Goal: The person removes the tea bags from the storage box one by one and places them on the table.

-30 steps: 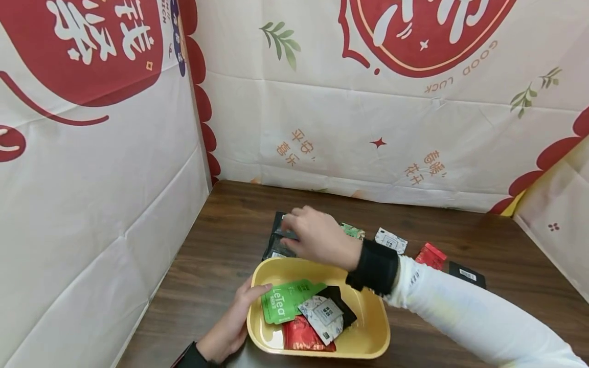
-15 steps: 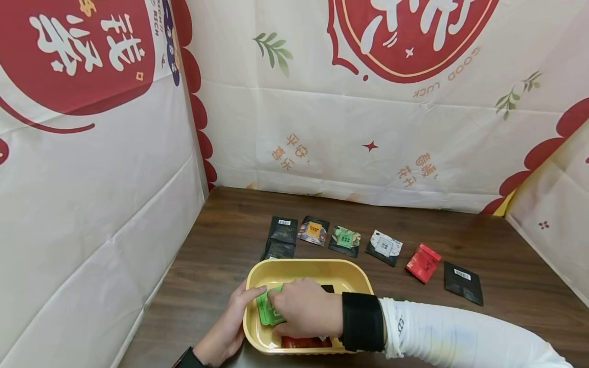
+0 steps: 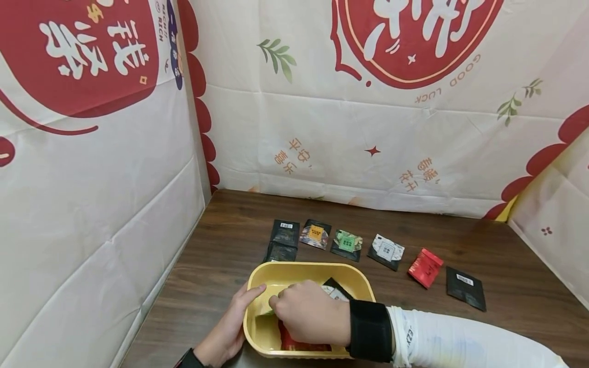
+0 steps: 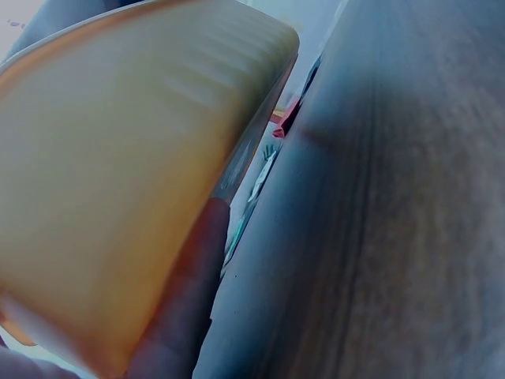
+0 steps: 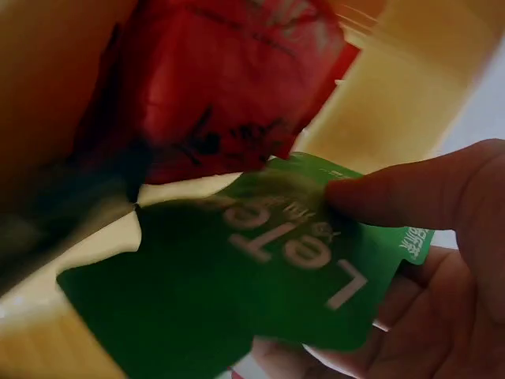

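My left hand [image 3: 225, 327] grips the left end of a yellow plastic basin [image 3: 276, 277], thumb at the rim and fingers against its outer wall. In the left wrist view, the wall of the basin [image 4: 102, 174] fills the left side. My right hand [image 3: 315, 313] is inside the basin, pinching a green flat "LeTea" packet [image 5: 237, 276] between thumb and fingers. From the head view that packet is mostly hidden. Below the hand lies a red foil packet [image 3: 301, 343], and behind it a black-and-white patterned packet [image 3: 337, 292].
Beyond the basin, packets lie in a curved row on the brown table [image 3: 239, 225]: black ones [image 3: 285, 233], one orange-labelled packet [image 3: 315, 233], one green-labelled packet [image 3: 347, 244], one white-labelled packet [image 3: 387, 250], a red packet [image 3: 425, 268] and a black packet [image 3: 466, 288]. Printed cloth walls [image 3: 294, 117] enclose the table.
The right hand has gone from over the black packets at the back down into the basin. It has taken hold of the green packet, which lay at the basin's left end. The left hand stays put.
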A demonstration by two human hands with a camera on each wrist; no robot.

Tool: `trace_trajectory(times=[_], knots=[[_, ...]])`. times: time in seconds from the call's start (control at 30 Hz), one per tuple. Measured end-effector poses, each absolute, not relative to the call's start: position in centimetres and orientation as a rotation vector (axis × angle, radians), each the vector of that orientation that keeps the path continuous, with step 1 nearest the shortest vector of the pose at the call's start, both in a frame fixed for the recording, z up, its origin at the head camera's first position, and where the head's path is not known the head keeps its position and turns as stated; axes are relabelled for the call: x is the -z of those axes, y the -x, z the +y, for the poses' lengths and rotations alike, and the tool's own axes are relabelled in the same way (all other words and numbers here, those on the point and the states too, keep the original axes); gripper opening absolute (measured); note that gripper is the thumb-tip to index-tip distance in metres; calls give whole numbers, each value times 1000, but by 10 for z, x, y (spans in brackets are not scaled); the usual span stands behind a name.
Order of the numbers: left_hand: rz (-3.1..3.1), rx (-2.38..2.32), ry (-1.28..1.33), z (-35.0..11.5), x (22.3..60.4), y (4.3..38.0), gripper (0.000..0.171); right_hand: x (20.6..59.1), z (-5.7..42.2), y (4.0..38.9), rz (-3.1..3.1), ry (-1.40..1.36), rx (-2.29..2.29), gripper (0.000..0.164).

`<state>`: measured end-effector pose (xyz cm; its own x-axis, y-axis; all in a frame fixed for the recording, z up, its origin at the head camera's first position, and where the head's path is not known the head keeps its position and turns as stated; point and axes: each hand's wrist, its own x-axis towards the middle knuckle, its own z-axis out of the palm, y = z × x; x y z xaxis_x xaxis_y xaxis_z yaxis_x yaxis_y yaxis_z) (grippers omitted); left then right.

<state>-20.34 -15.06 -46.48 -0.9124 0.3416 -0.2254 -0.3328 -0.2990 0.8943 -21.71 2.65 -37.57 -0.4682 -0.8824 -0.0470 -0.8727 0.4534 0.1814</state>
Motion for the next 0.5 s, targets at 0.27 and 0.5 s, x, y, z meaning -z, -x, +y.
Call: trace_trajectory(times=[0.27, 0.5], knots=[[1558, -2218, 29, -150, 466, 206, 79, 344, 41, 211, -2598, -1544, -68, 8], [1524, -2259, -26, -147, 466, 204, 69, 298, 60, 226, -2565, -1409, -547, 21]])
